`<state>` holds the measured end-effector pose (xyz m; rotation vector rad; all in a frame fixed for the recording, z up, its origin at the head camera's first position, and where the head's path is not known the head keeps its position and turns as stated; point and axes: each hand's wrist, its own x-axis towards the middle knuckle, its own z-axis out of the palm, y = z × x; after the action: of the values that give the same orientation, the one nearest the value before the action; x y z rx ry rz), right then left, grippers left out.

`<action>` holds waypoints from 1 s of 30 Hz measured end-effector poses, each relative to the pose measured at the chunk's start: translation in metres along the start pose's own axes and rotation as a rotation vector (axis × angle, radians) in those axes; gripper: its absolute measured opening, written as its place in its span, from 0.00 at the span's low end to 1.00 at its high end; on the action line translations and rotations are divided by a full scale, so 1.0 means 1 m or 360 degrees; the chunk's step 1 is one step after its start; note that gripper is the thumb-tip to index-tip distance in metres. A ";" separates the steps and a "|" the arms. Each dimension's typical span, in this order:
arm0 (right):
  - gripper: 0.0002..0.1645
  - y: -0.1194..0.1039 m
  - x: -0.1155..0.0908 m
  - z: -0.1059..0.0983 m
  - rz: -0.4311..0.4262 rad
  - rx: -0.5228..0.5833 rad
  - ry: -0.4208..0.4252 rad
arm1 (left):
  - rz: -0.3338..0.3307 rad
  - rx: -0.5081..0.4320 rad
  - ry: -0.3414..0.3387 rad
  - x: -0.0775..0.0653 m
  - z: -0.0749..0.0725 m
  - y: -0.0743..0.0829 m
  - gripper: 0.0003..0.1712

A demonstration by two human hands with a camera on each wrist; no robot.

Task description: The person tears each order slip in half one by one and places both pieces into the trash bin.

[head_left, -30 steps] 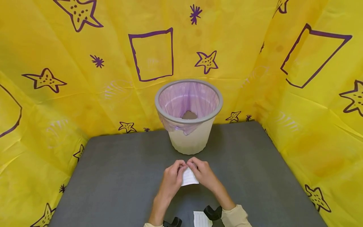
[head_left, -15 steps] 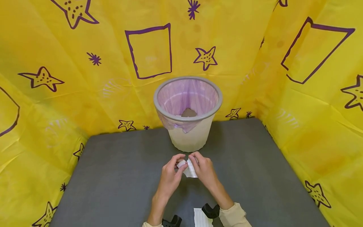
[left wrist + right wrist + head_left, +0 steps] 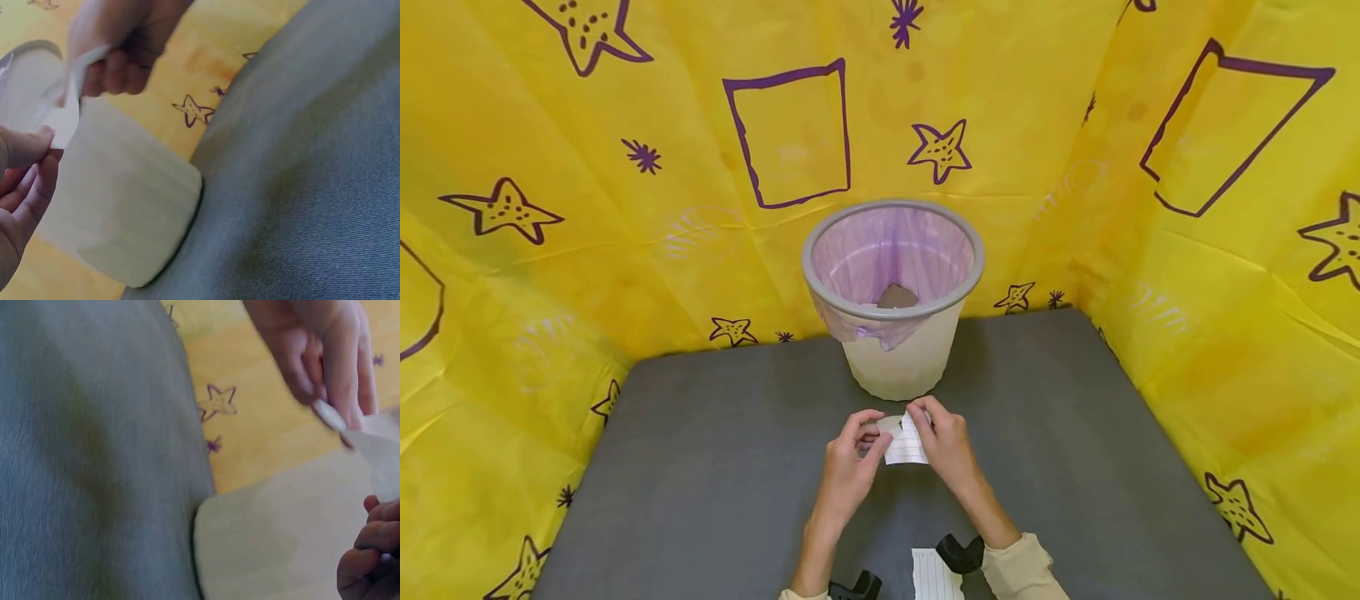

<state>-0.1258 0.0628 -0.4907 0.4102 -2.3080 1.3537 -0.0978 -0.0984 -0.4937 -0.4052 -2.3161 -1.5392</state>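
A lined sheet of white paper [image 3: 907, 445] spans the two hands in front of the bin. My left hand [image 3: 852, 458] pinches its left part between thumb and fingers. The right hand [image 3: 946, 443] grips the right part, fingers curled over the top edge. A small gap shows near the paper's top, between a greyish left flap and the lined right part. In the left wrist view the paper [image 3: 67, 119] looks bent between the hands. Beyond them stands a beige bin [image 3: 901, 367] with a purple liner [image 3: 936, 250]; a brown piece [image 3: 898, 296] lies inside.
Another lined sheet [image 3: 934, 573] lies on the grey table [image 3: 722, 467] by the right sleeve, partly hidden. Black wrist mounts [image 3: 961, 553] sit at both wrists. Yellow cloth [image 3: 685, 275] with purple drawings encloses the table's back and sides.
The hands have moved slightly apart and up toward the bin. The paper, earlier held with fingertips together, now spreads between them with a gap near its top. The view shifted slightly.
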 end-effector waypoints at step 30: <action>0.05 0.027 0.004 -0.014 0.0114 -0.0125 0.0144 | -0.0670 -0.0286 0.0467 0.004 -0.008 0.002 0.07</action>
<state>-0.1392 0.0879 -0.5031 0.2386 -2.3118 1.2826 -0.1000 -0.1046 -0.4869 0.2747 -2.1264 -1.8579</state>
